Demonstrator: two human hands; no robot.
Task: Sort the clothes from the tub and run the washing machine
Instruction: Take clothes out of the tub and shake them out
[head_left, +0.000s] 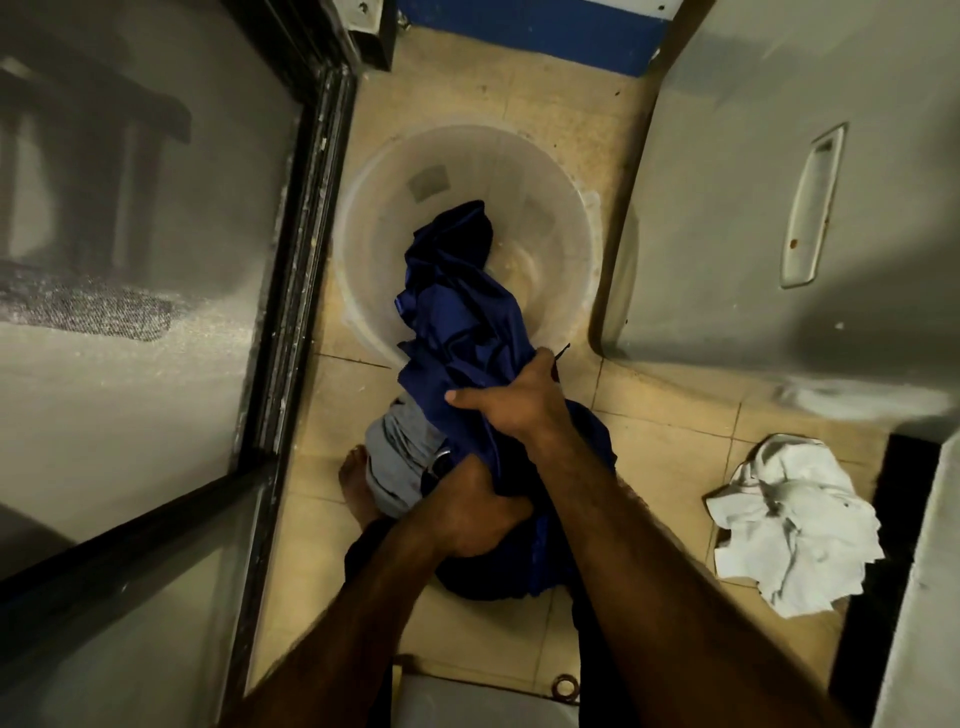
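Nearest the camera, both forearms reach forward and down over the beige tiled floor. The left hand sits lower and closer, its fingers curled tightly into a bunch of the shiny dark-blue cloth garment. The right hand lies just beyond it, palm down, thumb stretched to the left and fingers wrapped over the same garment higher up. So both hands are closed on the blue garment, neither one free.

The garment hangs from these grips in a long loose fold. Its near end bunches on the floor by a grey folded piece of clothing, and its far end trails down into the round translucent plastic tub.

The main risk, as I judge it, is the dragging tail. It could catch on the tub's rim and tip or slide the light tub. The slippery-looking fabric could also slide out of a loose grip onto the floor, which looks stained.

A bare foot stands just beside the pile, so loose cloth underfoot could cause a trip.

To the right, a crumpled white cloth lies well apart on the floor, seemingly a separate pile; dropping the blue garment there would mix colours. The tub looks otherwise nearly empty.
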